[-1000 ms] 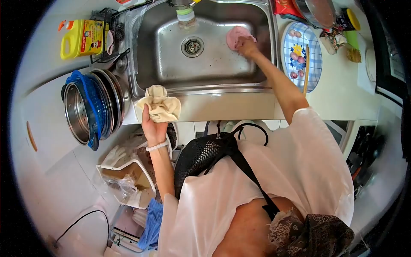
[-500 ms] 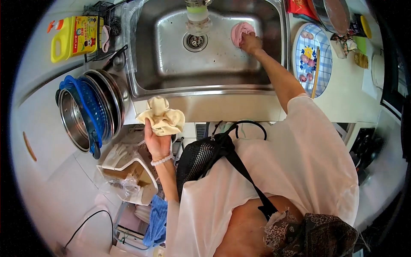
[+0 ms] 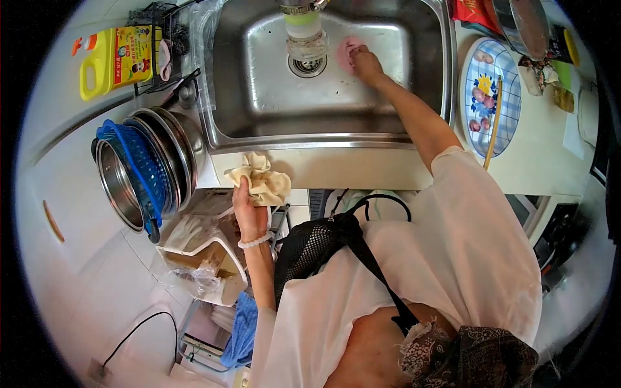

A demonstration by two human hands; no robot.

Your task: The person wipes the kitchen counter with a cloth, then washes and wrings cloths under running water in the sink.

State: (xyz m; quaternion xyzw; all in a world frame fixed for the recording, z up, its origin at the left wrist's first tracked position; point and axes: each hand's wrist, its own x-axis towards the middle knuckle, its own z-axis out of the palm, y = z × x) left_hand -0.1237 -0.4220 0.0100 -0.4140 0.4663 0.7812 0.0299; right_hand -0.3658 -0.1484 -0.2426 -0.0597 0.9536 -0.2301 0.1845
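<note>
My right hand (image 3: pixel 367 66) presses a pink cloth (image 3: pixel 347 50) against the bottom of the stainless steel sink (image 3: pixel 291 97), just right of the drain (image 3: pixel 308 66). Its fingers are closed on the cloth and partly hidden. My left hand (image 3: pixel 250 210), with a pale beaded bracelet at the wrist, grips a crumpled cream cloth (image 3: pixel 268 184) in front of the counter edge (image 3: pixel 336 165). The faucet (image 3: pixel 304 29) with its clear end hangs above the drain.
On the left stand a yellow detergent bottle (image 3: pixel 119 61), a blue colander (image 3: pixel 139 161) and several metal pans (image 3: pixel 184 139). Right of the sink lies a blue checked oval plate (image 3: pixel 508 126) with chopsticks (image 3: pixel 495 129). An open bin (image 3: pixel 223 294) sits below left.
My right hand has slid the pink cloth left across the sink bottom, closer to the drain. My left hand still holds the cream cloth. The view has shifted slightly.
</note>
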